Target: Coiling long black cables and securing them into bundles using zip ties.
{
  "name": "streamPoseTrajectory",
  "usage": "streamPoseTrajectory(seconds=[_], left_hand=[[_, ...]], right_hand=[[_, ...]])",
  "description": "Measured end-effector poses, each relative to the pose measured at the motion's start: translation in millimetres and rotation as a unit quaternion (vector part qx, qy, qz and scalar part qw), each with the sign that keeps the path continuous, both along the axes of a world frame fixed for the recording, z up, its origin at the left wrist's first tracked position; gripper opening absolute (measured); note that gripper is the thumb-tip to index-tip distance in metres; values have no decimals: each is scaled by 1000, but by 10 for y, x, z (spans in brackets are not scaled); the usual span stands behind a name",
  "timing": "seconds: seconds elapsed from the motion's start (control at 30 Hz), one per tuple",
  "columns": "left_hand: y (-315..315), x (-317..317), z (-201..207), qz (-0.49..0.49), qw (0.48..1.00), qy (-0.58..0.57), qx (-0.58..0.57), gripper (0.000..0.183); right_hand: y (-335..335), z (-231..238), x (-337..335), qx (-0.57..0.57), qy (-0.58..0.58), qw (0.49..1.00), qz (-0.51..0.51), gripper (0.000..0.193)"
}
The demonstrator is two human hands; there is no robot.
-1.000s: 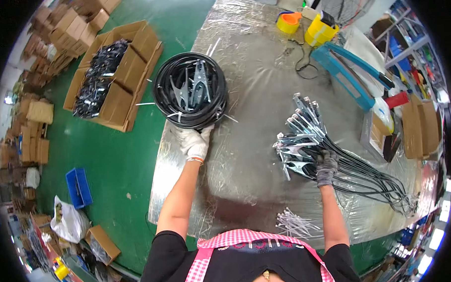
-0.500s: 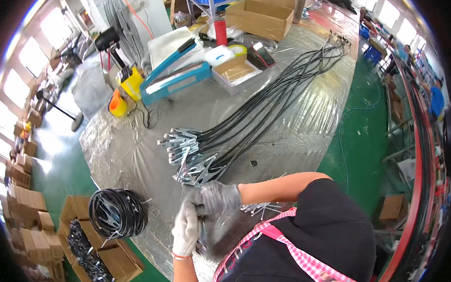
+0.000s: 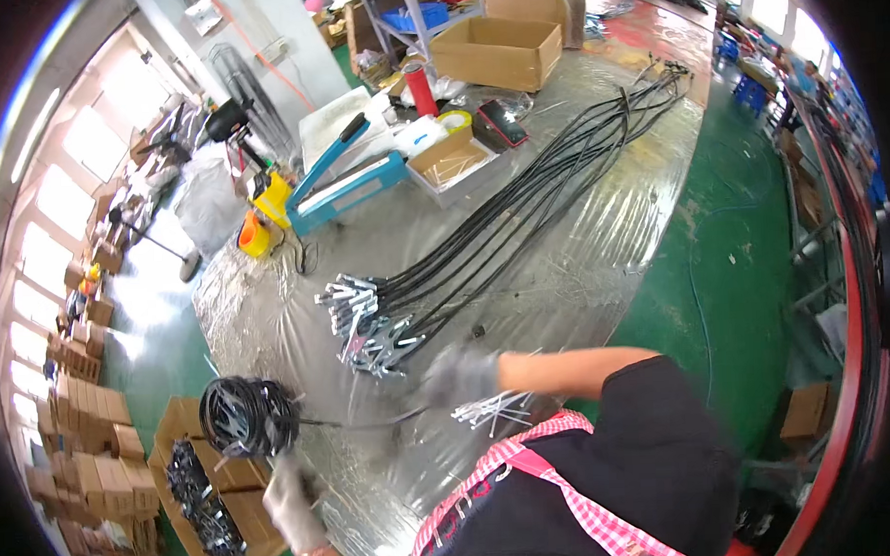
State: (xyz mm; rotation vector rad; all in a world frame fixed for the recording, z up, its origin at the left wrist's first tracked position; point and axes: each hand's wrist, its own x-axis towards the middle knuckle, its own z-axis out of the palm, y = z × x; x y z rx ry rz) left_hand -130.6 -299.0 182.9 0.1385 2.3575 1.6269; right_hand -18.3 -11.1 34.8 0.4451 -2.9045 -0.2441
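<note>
My left hand (image 3: 294, 509), in a pale glove, is just below a coil of black cable (image 3: 236, 420) at the table's left edge. Motion smears its fingers, and whether they touch the coil does not show. From the coil a length of black cable (image 3: 362, 422) runs right, ending close under my right hand (image 3: 460, 377). That hand wears a grey glove and is blurred too, so its grip is unclear. Beyond it lies a long bundle of black cables (image 3: 521, 212), with silvery metal clamps (image 3: 368, 330) at the near end. White cable ties (image 3: 494, 410) are spread by my right wrist.
A cardboard box of dark parts (image 3: 206, 502) stands below the table's left edge. Farther back are an orange-yellow tape dispenser (image 3: 254, 236), a blue box (image 3: 349, 195), a small tray of thin sticks (image 3: 451, 168), a red cylinder (image 3: 420, 90) and an open carton (image 3: 496, 56).
My hands, together near the clamps before, have moved apart. The left went down and left toward the coil; the right shifted right. A cable length now stretches between coil and right hand.
</note>
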Motion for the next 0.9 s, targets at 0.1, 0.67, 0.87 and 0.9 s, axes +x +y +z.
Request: streamPoseTrajectory(seconds=[0.1, 0.67, 0.87, 0.9], left_hand=[[583, 417, 81, -235, 965, 51, -105, 35], [227, 538, 306, -146, 983, -110, 9, 47], [-212, 497, 383, -10, 905, -292, 310, 41], [-472, 466, 392, -39, 878, -273, 390, 42]], right_hand=[[-558, 922, -338, -242, 93, 964, 67, 12], [-492, 764, -127, -150, 1, 978, 146, 17], [786, -905, -549, -522, -140, 833, -116, 25], [1090, -1000, -288, -394, -155, 889, -171, 28]])
